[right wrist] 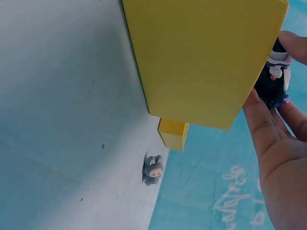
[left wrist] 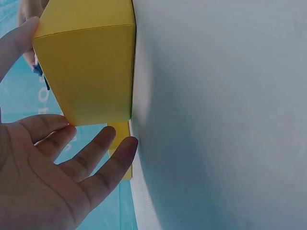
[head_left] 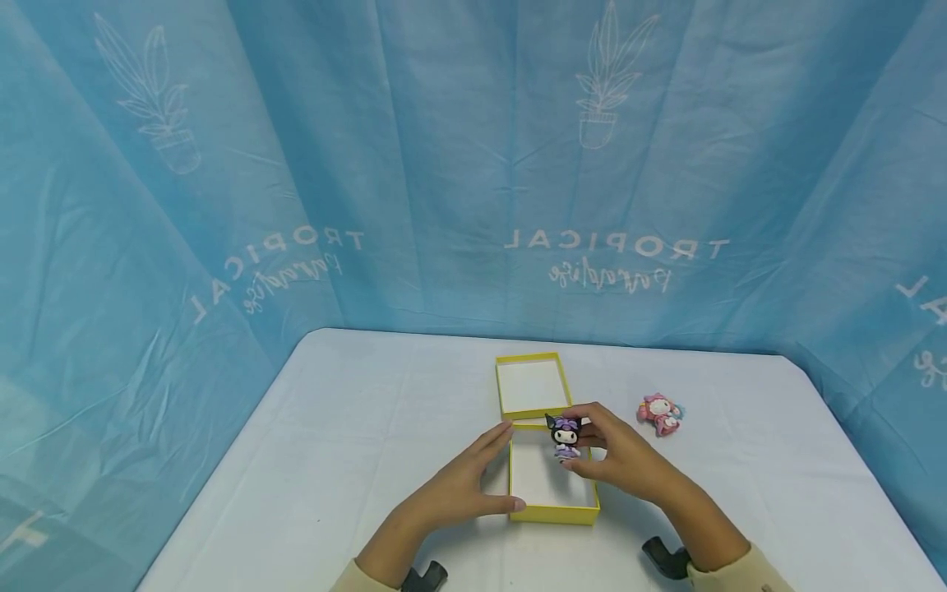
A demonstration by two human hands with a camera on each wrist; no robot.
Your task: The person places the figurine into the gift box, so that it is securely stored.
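A: Nearest first, what's at the bottom?
B: Beige cuffs (head_left: 359,579), a dark wrist piece (head_left: 425,577) beside each.
A: Left hand (head_left: 460,487)?
B: Spread, thumb and fingertips apart, not clamped. Thumb touches near left corner of open yellow box (head_left: 555,515), fingertips at far left corner. Gap between palm and side wall.
A: Right hand (head_left: 623,457)?
B: Thumb and fingers clamped on dark-eared figure (head_left: 565,436). Upright, face to head camera, over the box opening, toward its right rim. Height above the box floor, can't tell.
A: Room around the box?
B: White tabletop (head_left: 370,427) runs wide to the left and right edges, box well apart from both. Inside the rim, more space left of the figure than right.
A: Further back?
B: Yellow lid (head_left: 508,415), rim up, near edge right by box's far rim; touching or not, unclear. Right fingers close to its near right corner.
A: Right of that?
B: Pink figure (head_left: 661,414) lying on the cloth, well apart from lid and from the right edge.
A: Farthest?
B: Table's far edge, curved corners, blue curtain (head_left: 444,164) just behind it
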